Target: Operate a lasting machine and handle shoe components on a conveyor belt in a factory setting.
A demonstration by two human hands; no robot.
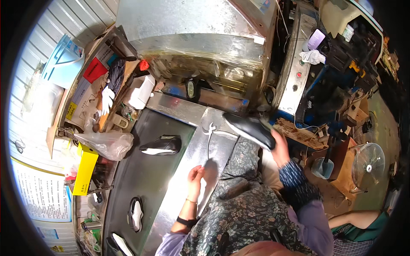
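My right hand (279, 150) grips a black shoe (252, 129) with a white sole by one end, raised over the edge of the metal ledge. My left hand (195, 182) hovers above the bare metal ledge (181, 187), fingers loosely curled in, with nothing visible in them. Between the hands, a pair of metal pincers (209, 133) lies on the ledge. On the dark belt (124, 179) to the left are a black shoe with a white sole (161, 146), another on its side (136, 214), and a third (120, 244) partly cut off near the lower edge.
Ahead stands a large metal machine (192, 25), with a dark shoe (191, 88) at its opening. Left are a cluttered shelf, a plastic bag (109, 143), a yellow box (85, 170) and a blue bucket (64, 62). Right are a fan (369, 166) and a person's arm (356, 219).
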